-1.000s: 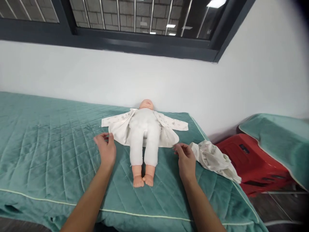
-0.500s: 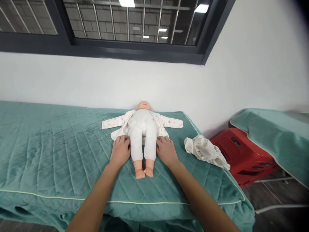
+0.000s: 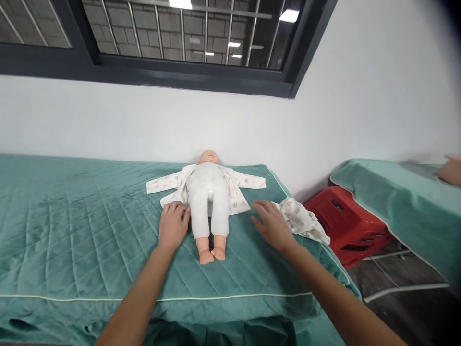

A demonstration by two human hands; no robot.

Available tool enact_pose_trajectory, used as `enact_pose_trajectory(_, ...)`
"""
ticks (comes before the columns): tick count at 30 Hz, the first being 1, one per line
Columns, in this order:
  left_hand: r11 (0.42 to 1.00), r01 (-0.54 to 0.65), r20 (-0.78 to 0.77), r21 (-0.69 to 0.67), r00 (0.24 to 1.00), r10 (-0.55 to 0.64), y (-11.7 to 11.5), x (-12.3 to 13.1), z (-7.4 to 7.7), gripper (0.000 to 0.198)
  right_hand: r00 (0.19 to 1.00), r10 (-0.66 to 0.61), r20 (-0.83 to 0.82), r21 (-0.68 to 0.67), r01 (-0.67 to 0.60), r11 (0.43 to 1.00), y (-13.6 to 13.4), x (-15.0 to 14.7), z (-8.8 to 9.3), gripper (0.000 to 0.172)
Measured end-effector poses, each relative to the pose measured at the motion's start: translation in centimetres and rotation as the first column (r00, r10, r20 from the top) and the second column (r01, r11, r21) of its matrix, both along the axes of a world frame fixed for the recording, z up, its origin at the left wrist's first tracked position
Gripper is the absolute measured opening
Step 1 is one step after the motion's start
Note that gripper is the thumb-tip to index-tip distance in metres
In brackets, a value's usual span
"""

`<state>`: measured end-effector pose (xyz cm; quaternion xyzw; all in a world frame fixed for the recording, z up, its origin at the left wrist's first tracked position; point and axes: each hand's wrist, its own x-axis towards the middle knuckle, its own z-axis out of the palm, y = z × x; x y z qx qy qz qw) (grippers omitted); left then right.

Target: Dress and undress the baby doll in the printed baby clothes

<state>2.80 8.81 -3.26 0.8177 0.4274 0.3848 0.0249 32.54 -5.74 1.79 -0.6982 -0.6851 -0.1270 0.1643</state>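
A baby doll (image 3: 209, 185) with a white padded body lies on its back, its bare feet pointing toward me. Spread beneath it is a white patterned baby jacket (image 3: 239, 199), front open and sleeves stretched out to both sides. My left hand (image 3: 173, 223) rests beside the doll's leg at the jacket's lower edge, fingers laid down over the hem and thumb near the leg. To the right, my right hand (image 3: 272, 223) hovers with fingers apart and nothing in them. It is between the jacket and a crumpled white patterned cloth (image 3: 304, 221), partly covering the cloth.
The green quilted bed cover (image 3: 90, 230) stretches far to the left. A red plastic stool (image 3: 349, 226) stands beyond the right edge, near another green-covered bed (image 3: 392, 192) where a skin-coloured shape (image 3: 452, 170) shows. A white wall and barred window (image 3: 180, 38) are behind.
My right hand has left the jacket's hem and moved right toward the crumpled cloth, its fingers spreading. My left hand stays by the doll. The view has turned slightly right.
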Motion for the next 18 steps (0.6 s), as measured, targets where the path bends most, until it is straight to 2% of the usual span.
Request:
enact_pose_trajectory(3,1.000,0.020,0.131,-0.004,0.991,-0.019,-0.6,-0.5,0.1,0.022,0.965,-0.248,0.081,0.027,0.246,0.969,-2.8,4.7,0.7,0.047)
enact_pose_trajectory(5,0.998,0.058,0.182,-0.020,0.982,-0.053,-1.3,-1.0,0.4,0.022,0.927,-0.374,0.039,-0.022,0.375,0.927,-4.6,7.8,0.8,0.058)
enact_pose_trajectory(7,0.993,0.108,0.212,-0.040,0.972,-0.098,-2.2,-1.3,0.9,0.022,0.896,-0.428,-0.114,-0.146,0.411,0.900,-5.8,10.3,0.9,0.061)
enact_pose_trajectory(10,0.980,0.182,0.273,-0.079,0.950,-0.154,-4.0,-1.0,2.6,0.021,0.844,-0.397,-0.361,-0.175,0.357,0.918,-6.1,11.8,1.6,0.040)
enact_pose_trajectory(12,0.953,0.268,0.343,-0.140,0.916,-0.207,-5.5,0.0,4.4,0.021,0.819,-0.340,-0.463,-0.148,0.307,0.940,-5.4,10.9,3.2,0.031)
enact_pose_trajectory(13,0.925,0.331,0.384,-0.188,0.891,-0.241,-6.2,0.8,5.4,0.021,0.803,-0.307,-0.510,-0.149,0.269,0.952,-5.0,9.9,4.5,0.032)
enact_pose_trajectory(15,0.822,0.477,0.454,-0.310,0.834,-0.313,-7.6,2.5,7.6,0.022,0.773,-0.216,-0.597,-0.150,0.157,0.976,-4.4,6.9,7.6,0.038)
enact_pose_trajectory(18,0.671,0.593,0.554,-0.445,0.771,-0.314,-8.6,4.4,10.7,0.035,0.618,0.010,-0.786,-0.048,-0.078,0.996,-4.1,1.1,13.1,0.043)
